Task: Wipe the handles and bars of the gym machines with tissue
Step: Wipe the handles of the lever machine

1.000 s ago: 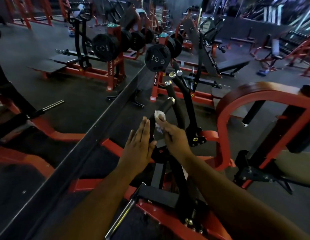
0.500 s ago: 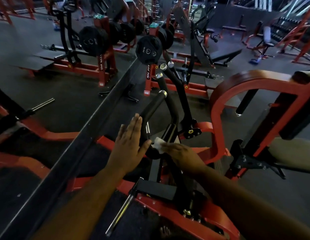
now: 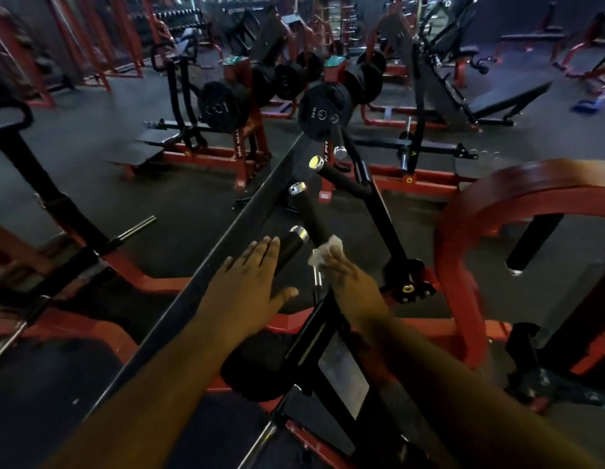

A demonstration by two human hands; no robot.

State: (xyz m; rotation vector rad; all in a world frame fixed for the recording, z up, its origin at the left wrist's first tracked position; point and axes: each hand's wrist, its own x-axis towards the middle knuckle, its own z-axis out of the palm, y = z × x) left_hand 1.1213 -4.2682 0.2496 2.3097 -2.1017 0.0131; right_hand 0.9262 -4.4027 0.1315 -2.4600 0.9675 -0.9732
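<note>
A red and black gym machine stands in front of me beside a wall mirror. Its black handles have chrome end caps: a near handle (image 3: 292,243), a second handle (image 3: 311,214) behind it and a farther handle (image 3: 341,182). My right hand (image 3: 353,286) holds a white tissue (image 3: 326,250) against the lower part of the second handle. My left hand (image 3: 247,289) is flat with straight fingers, its fingertips by the near handle; contact is unclear.
The mirror's dark frame (image 3: 206,282) runs diagonally at left. A red curved frame (image 3: 490,201) of the machine rises at right with a black post (image 3: 531,245). Black weight plates (image 3: 323,111) hang on a rack ahead. Benches and other machines fill the back.
My right hand has moved the tissue from low on the bar near the joint up onto the second handle. My left hand stays flat by the near handle. My view has shifted.
</note>
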